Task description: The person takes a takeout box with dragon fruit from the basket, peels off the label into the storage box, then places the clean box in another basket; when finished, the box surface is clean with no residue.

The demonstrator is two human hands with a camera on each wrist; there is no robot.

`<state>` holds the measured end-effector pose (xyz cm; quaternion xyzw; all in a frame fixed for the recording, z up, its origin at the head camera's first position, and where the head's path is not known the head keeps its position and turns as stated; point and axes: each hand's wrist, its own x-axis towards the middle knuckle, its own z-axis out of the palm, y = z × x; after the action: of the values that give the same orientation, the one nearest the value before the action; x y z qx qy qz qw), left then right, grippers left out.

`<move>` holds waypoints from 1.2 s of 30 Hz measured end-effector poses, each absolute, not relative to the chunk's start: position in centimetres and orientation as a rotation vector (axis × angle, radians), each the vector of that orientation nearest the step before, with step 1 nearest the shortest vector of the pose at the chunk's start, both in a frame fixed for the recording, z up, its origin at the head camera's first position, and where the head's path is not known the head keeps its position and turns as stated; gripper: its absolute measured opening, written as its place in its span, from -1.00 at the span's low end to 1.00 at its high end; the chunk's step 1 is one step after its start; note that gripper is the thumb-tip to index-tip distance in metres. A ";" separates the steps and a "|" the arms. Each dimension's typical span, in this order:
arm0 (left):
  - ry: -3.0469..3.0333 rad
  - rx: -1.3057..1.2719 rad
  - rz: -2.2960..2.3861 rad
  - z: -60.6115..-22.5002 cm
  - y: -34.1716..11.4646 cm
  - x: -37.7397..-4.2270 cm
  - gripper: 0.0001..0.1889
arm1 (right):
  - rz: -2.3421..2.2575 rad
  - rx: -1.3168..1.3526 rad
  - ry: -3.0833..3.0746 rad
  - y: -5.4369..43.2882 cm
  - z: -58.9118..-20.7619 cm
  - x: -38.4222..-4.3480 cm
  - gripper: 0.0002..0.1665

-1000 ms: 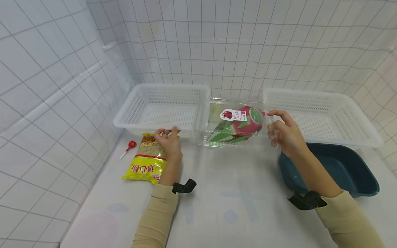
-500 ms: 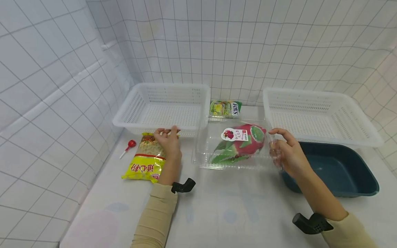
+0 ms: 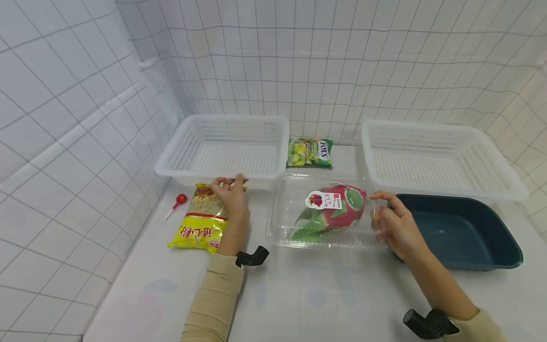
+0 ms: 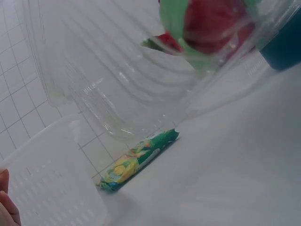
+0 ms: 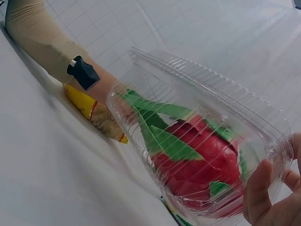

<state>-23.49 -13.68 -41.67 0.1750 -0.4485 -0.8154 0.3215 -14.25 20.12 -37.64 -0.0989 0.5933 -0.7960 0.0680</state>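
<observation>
My right hand point(image 3: 399, 225) grips the right end of a clear plastic clamshell box point(image 3: 284, 213), lifted above the table. Inside it lies a red and green dragon fruit point(image 3: 348, 216), under a white label on the lid. In the right wrist view, the fingers and thumb of that hand point(image 5: 275, 200) close on the box's edge. My left hand point(image 3: 232, 197) pinches the front rim of the left white basket point(image 3: 201, 176). Below that hand is a yellow bag of pasta point(image 3: 202, 223), partly covered by the wrist. A green candy bag point(image 3: 309, 153) lies behind the box.
A red lollipop point(image 3: 181, 199) lies left of the pasta bag. Another white basket point(image 3: 444, 187) stands at the back right, with a dark blue basin point(image 3: 461, 232) in front of it. Grid-patterned cloth walls point(image 3: 325, 61) close off the back and sides.
My right hand has brought the box with the dragon fruit nearer to me, away from the back wall. The green candy bag behind it has come into plain view. My left hand stays put.
</observation>
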 end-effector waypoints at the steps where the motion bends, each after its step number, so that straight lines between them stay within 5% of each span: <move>1: -1.177 0.460 -2.141 -41.7 -13.7 -23.5 -0.58 | -2.403 -0.303 1.788 20.1 -37.8 -14.2 -0.55; 36: -1.181 0.437 -2.133 -41.8 -13.7 -23.7 -0.57 | -2.436 -0.220 1.860 18.8 -42.7 -14.1 -0.57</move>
<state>-23.67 -13.75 -41.83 0.1669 -0.4507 -0.8141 0.3260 -14.10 18.78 -42.73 -0.0716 0.6050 -0.7923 0.0345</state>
